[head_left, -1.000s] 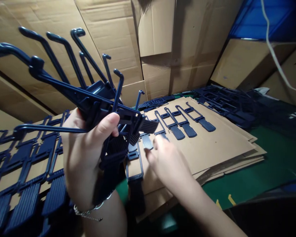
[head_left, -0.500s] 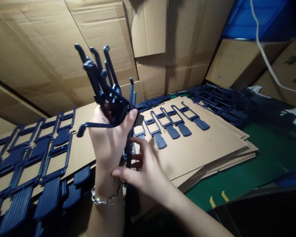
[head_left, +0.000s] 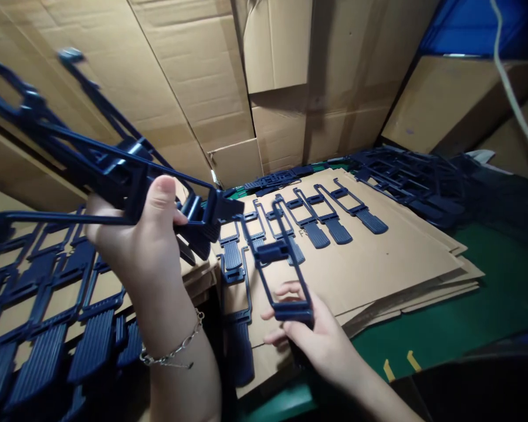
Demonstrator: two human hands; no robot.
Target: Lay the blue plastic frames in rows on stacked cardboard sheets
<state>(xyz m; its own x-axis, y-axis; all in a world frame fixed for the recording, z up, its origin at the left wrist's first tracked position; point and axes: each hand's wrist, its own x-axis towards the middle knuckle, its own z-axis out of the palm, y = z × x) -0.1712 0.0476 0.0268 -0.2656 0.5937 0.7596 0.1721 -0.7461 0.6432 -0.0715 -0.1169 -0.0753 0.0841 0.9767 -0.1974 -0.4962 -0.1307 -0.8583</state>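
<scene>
Gripping a bundle of clips [head_left: 114, 176], left hand [head_left: 141, 246] raised.

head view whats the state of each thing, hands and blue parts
cardboard sheets, stacked flat
row of parts, lying flat on the cardboard sheets
heap of parts, piled loosely
bundle of blue parts, gripped, held up, fanned out
left hand, shut on the bundle of blue parts
single blue part, held, tilted above the cardboard sheets
right hand, shut on the single blue part
</scene>
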